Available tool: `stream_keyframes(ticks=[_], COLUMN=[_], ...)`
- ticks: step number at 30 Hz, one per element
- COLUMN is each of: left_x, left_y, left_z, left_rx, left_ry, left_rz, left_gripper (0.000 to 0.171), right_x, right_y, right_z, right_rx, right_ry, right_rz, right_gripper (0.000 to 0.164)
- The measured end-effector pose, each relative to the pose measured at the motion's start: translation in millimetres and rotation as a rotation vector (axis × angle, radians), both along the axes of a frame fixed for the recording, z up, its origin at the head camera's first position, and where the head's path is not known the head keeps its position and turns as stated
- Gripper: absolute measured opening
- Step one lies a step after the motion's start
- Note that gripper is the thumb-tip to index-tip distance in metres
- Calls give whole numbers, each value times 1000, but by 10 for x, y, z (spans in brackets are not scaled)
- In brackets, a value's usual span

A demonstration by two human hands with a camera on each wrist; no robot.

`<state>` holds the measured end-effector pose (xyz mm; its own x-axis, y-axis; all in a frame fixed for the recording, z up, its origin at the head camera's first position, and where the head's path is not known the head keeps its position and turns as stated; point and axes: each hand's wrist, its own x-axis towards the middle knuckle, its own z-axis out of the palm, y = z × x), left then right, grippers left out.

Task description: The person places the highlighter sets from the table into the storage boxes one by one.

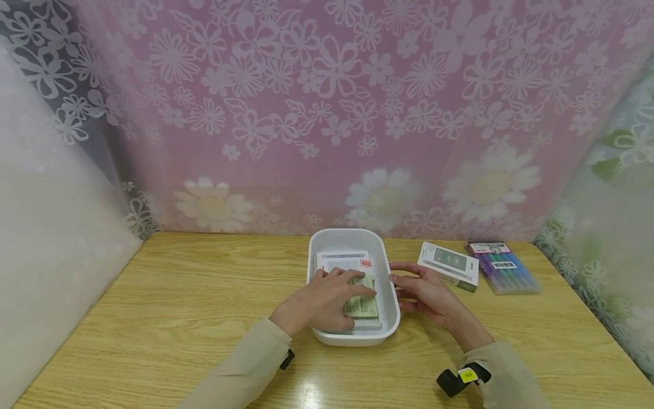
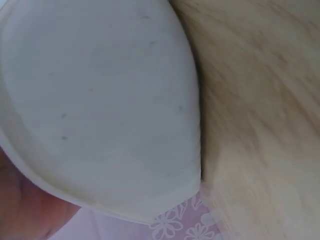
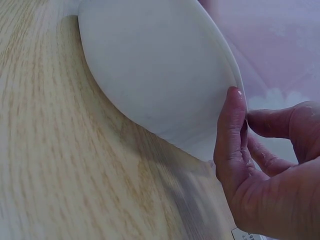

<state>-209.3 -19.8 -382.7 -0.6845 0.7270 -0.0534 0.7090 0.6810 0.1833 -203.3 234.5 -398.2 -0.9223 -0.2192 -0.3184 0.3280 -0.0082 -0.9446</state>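
Observation:
A white plastic basin (image 1: 389, 284) stands on the table. In it lie a flat white box (image 1: 334, 260) with red print and, over that, a pale green packet (image 1: 364, 307) with printed text. Across these my left hand (image 1: 327, 301) reaches in with spread fingers, its index finger lying over the packet and its thumb by the packet's near side. The palm hides part of both things. My right hand (image 1: 426, 292) pinches the basin's right rim; the right wrist view shows its thumb (image 3: 270, 122) on the rim and fingers against the outer wall.
To the right of the basin lies a white and grey box (image 1: 449, 264) with a printed picture. Beyond it is a clear pack of coloured pens (image 1: 503, 270). A flowered pink curtain (image 1: 306, 113) hangs behind the wooden table (image 1: 219, 295).

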Motion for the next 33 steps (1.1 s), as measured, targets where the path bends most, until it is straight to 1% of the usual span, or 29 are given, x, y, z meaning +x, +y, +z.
stream_keyframes(ticks=[9,13,15,16,18,21,23,24,26,28,31,33], left_x=[26,16,4,-6,-25,-42,-47,-47,-52,-55,-57,-56], left_y=[-8,-59,-99,-122,-170,-260,-329,-365,-438,-510,-612,-671], left_z=[31,51,65,73,86,95,94,90,72,53,7,-37], left_rx=[-1,67,121,155,226,348,427,463,515,576,653,716], left_ry=[-38,-66,-40,-13,66,179,214,214,186,108,-57,-186], left_rz=[-10,1,20,33,78,182,266,305,384,451,545,587], left_gripper=[63,62,58,56,50,43,42,42,44,47,51,52], right_x=[0,-8,-11,-13,-14,-16,-17,-16,-15,-13,-9,-6], right_y=[-11,-13,-14,-14,-16,-16,-17,-17,-17,-18,-15,-14], right_z=[17,16,14,13,13,15,20,23,28,33,35,33], right_rx=[-3,4,4,3,2,0,0,-1,-1,0,-2,-4], right_ry=[-7,-7,-9,-11,-12,-14,-15,-16,-18,-18,-20,-22], right_rz=[-7,-11,-10,-10,-11,-10,-11,-13,-14,-15,-11,-6], right_gripper=[60,59,59,59,59,59,59,59,59,60,61,61])
